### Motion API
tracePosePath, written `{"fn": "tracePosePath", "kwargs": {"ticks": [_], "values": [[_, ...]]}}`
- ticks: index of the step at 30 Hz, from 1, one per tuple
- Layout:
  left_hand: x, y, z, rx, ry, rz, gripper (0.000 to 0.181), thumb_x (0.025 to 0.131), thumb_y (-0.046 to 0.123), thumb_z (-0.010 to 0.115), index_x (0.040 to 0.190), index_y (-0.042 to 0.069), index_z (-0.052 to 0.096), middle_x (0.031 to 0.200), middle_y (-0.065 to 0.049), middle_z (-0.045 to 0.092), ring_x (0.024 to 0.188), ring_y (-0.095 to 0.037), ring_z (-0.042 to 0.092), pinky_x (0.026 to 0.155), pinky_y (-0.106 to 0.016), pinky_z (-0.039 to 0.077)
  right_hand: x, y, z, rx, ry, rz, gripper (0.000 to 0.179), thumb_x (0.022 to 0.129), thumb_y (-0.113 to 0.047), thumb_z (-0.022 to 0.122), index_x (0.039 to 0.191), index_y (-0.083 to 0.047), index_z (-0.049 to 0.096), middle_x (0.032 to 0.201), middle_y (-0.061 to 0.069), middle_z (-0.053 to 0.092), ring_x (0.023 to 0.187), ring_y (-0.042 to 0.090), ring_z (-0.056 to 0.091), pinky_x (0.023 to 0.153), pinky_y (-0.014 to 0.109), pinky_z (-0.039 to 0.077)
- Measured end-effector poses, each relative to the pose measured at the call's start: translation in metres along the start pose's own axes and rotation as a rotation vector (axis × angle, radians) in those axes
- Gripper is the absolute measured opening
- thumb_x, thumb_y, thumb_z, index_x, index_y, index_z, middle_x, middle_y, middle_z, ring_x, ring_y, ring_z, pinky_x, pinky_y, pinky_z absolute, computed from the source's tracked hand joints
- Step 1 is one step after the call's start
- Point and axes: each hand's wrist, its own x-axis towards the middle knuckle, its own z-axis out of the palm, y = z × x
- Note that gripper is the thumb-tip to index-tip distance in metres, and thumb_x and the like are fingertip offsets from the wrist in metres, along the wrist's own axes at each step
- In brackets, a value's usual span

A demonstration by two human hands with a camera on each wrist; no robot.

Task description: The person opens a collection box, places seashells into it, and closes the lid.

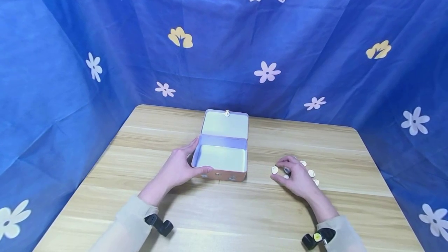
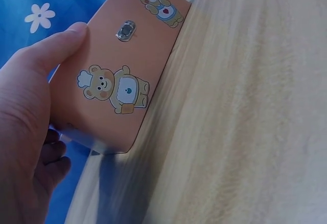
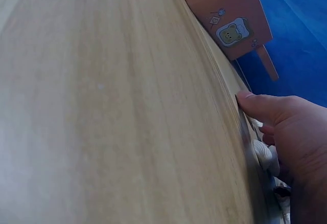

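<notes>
An orange-pink box (image 1: pixel 241 175) with its lid (image 1: pixel 225 125) raised stands on the table. No contents show inside its pale interior. My left hand (image 1: pixel 180 166) holds the box at its front left corner, thumb over the front rim and fingers along the left side. Bear pictures and a metal clasp (image 2: pixel 125 30) mark the box's front in the left wrist view. To the right of the box, my right hand (image 1: pixel 295 176) pinches a white seashell (image 1: pixel 275 170) between thumb and forefinger. Several more shells (image 1: pixel 311 173) lie around and under that hand; a ridged one (image 3: pixel 262 153) shows in the right wrist view.
The wood-grain table (image 1: pixel 224 213) has rounded far corners. A blue curtain (image 1: pixel 217 42) with flowers surrounds it at the back and sides. Black wrist cameras (image 1: pixel 159 224) are strapped over both pale sleeves (image 1: pixel 344 234).
</notes>
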Motion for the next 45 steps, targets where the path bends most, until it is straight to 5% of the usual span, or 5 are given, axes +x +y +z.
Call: {"fn": "tracePosePath", "kwargs": {"ticks": [8,25,31,45], "values": [[0.0,0.0,-0.002,-0.037,0.003,-0.007,0.123,0.075,0.073,0.084,0.162,0.0,0.036,0.159,-0.02,0.044,0.143,-0.04,0.048,0.118,-0.053,0.039,0.002,-0.006,-0.001,0.012,0.005,-0.024,0.029,0.089,-0.027,0.088,0.108,-0.008,0.08,0.116,-0.002,0.067,0.112,0.021,0.063,0.095,0.044,0.055],[0.001,-0.004,0.001,-0.051,0.009,-0.005,0.123,0.075,0.073,0.084,0.161,-0.001,0.037,0.159,-0.021,0.045,0.143,-0.039,0.048,0.118,-0.053,0.039,0.012,-0.02,-0.014,0.137,0.006,0.009,0.032,0.094,-0.017,0.084,0.122,-0.004,0.076,0.118,0.007,0.075,0.103,0.027,0.074,0.088,0.045,0.063],[0.0,-0.004,0.003,-0.053,0.009,-0.009,0.123,0.075,0.074,0.084,0.161,-0.001,0.037,0.16,-0.02,0.044,0.143,-0.039,0.047,0.119,-0.052,0.038,0.028,-0.036,-0.023,0.09,0.016,-0.053,0.034,0.093,-0.017,0.085,0.124,-0.005,0.077,0.121,0.005,0.076,0.116,0.028,0.07,0.102,0.05,0.055],[0.0,-0.005,0.004,-0.039,0.024,-0.01,0.121,0.075,0.072,0.085,0.16,0.0,0.04,0.159,-0.018,0.047,0.142,-0.039,0.049,0.117,-0.053,0.04,0.076,-0.083,-0.021,0.14,-0.108,-0.146,0.034,0.097,-0.021,0.081,0.128,-0.008,0.076,0.123,0.001,0.076,0.116,0.018,0.07,0.103,0.044,0.055]]}}
